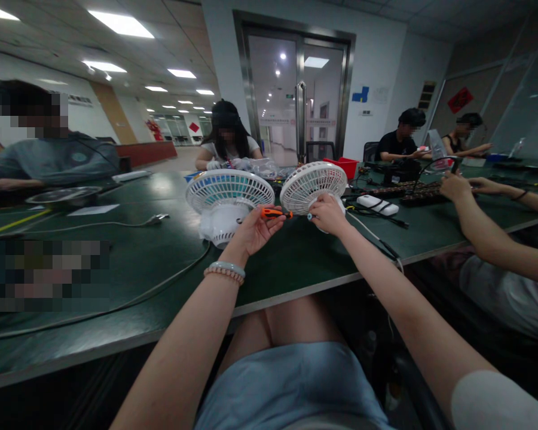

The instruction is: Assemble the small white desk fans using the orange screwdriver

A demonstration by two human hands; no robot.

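My left hand [256, 230] is closed round an orange-and-black screwdriver [273, 212], which points to the right. My right hand [328, 214] is closed, fingers pinched, in front of a white fan [312, 179]. At its fingertips shows a small blue-ended piece [310, 217], too small to name, facing the screwdriver's end. Behind my left hand stands another white fan [229, 190] with a round grille and a white housing, tilted on the table. Whether my right fingers also touch the fan behind them is hidden.
The dark green table [161, 263] has its front edge close to my lap. Cables [179, 280] run over it. A white box-shaped device [377, 205] with a black cord lies to the right, near a red bin [347, 167]. Other people sit around, one close at my right.
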